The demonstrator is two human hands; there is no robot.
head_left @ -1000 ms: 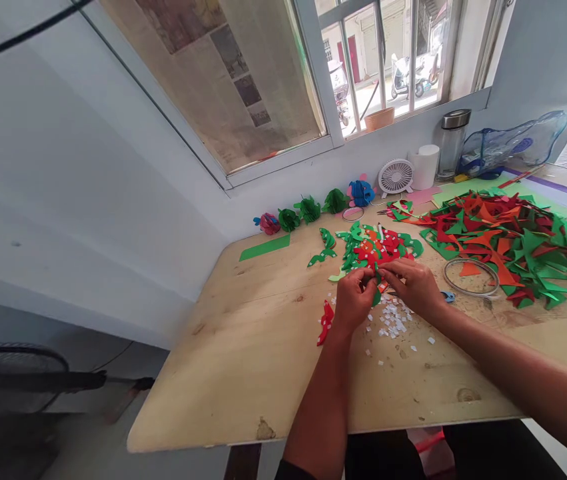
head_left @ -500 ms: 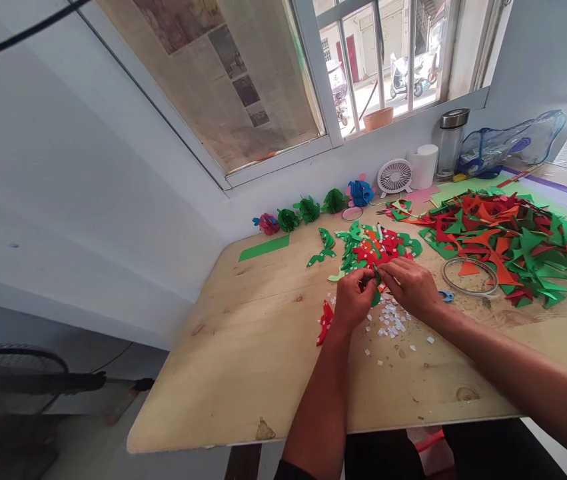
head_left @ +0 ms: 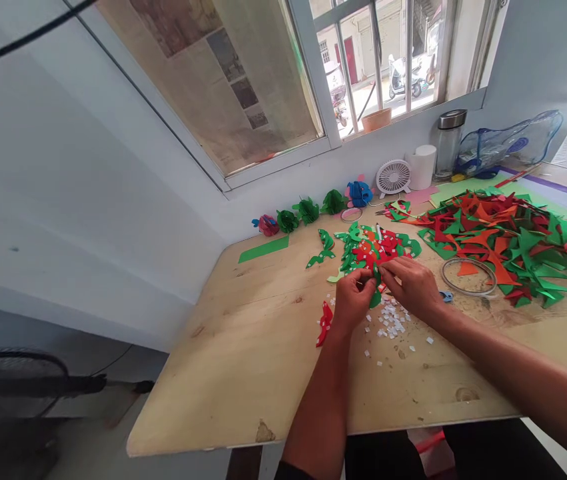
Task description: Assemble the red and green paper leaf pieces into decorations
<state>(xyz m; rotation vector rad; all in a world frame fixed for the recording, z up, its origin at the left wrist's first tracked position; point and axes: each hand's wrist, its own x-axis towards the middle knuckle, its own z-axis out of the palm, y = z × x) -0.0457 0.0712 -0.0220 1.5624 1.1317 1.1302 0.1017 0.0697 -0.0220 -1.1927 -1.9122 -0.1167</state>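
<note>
Between my hands is a small green paper cutout (head_left: 376, 298), upright and partly covered by fingers. My left hand (head_left: 355, 300) pinches its left edge. The fingertips of my right hand (head_left: 413, 283) are closed at its upper right side. Just beyond lies a heap of red, orange and green cutouts (head_left: 388, 243) bearing small white squares. Loose white paper squares (head_left: 392, 320) are scattered on the wooden table (head_left: 243, 373) below my hands. A red cutout (head_left: 324, 323) rests left of my left wrist, and green cutouts (head_left: 321, 258) lie farther back.
At the right spreads a big pile of paper scraps (head_left: 513, 233), with a roll of tape (head_left: 470, 276) before it. Folded paper figures (head_left: 308, 210), a small white fan (head_left: 394, 178) and a glass bottle (head_left: 449, 147) stand along the wall. A green strip (head_left: 263, 249) lies back left.
Both hands stay at almost the same spot with the green cutout between them. Only slight finger movement shows, and the camera view has shifted a little.
</note>
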